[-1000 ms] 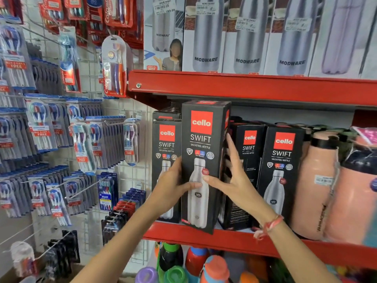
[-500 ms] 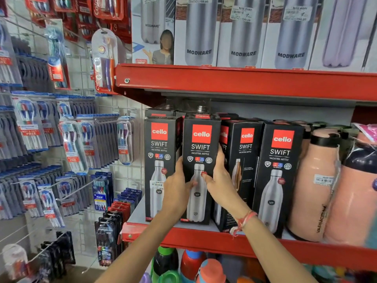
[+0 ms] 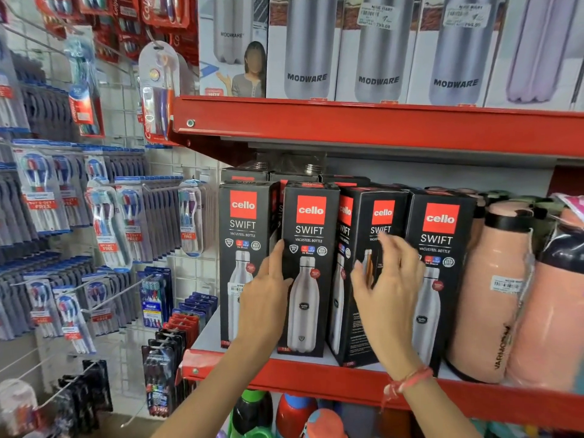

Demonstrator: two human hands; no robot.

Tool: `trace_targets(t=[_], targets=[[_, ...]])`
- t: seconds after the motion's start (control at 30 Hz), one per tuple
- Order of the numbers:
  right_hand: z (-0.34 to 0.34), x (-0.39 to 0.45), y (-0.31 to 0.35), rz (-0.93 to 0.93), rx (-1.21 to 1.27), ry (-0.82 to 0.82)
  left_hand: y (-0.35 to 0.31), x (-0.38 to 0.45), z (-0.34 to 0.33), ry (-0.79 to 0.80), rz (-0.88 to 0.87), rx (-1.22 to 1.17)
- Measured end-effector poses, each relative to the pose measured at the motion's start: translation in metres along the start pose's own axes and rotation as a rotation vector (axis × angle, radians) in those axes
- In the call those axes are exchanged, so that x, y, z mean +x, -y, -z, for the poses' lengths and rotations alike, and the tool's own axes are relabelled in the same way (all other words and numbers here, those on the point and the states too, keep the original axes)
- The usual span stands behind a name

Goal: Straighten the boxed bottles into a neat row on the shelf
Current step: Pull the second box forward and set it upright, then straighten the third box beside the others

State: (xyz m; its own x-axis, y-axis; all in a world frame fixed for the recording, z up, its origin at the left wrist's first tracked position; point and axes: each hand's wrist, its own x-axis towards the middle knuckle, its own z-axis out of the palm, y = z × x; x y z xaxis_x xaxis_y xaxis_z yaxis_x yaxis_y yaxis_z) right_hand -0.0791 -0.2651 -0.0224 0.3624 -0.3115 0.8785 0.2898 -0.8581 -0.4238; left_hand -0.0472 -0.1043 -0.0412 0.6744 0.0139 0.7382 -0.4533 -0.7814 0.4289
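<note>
Several black Cello Swift bottle boxes stand on the red shelf [image 3: 316,379]. The leftmost box [image 3: 243,235] and the second box [image 3: 311,222] face forward. The third box [image 3: 371,222] is turned at an angle, showing two faces. A fourth box [image 3: 441,229] stands to its right. My left hand [image 3: 268,301] rests with fingers apart on the left edge of the second box. My right hand [image 3: 388,279] is blurred, fingers spread, in front of the third box; I cannot tell if it touches it. More boxes stand behind.
Peach flasks [image 3: 493,286] crowd the shelf's right end. The upper red shelf [image 3: 379,128] carries Modware boxes [image 3: 308,52] just above the black boxes. A wire grid with hanging toothbrush packs [image 3: 107,229] fills the left. Coloured bottles [image 3: 294,412] stand below.
The second box went from held out in front of the shelf to standing in the row. My right hand let go of it and moved right to the angled third box.
</note>
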Motion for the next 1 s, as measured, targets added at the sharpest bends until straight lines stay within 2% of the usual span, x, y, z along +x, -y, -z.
trace_targets(t=[0.1,0.2,0.37,0.63,0.77,1.0], targets=[[-0.002,0.002,-0.005,-0.131,-0.081,0.112,-0.011,-0.002,0.002,-0.099,-0.074,0.015],[-0.01,0.0,-0.001,-0.178,-0.062,0.168,-0.022,-0.003,-0.002,-0.162,-0.163,-0.031],[-0.021,0.005,0.008,-0.378,0.054,0.117,-0.035,-0.007,-0.013,-0.029,-0.319,-0.159],[-0.019,0.022,-0.003,-0.455,0.057,0.071,-0.04,-0.025,-0.039,0.316,-0.197,-0.159],[-0.017,0.027,-0.004,-0.488,0.076,0.048,-0.04,-0.023,-0.043,0.322,-0.139,-0.238],[-0.016,0.018,0.003,-0.39,0.025,-0.085,-0.038,-0.022,-0.036,0.283,-0.125,-0.247]])
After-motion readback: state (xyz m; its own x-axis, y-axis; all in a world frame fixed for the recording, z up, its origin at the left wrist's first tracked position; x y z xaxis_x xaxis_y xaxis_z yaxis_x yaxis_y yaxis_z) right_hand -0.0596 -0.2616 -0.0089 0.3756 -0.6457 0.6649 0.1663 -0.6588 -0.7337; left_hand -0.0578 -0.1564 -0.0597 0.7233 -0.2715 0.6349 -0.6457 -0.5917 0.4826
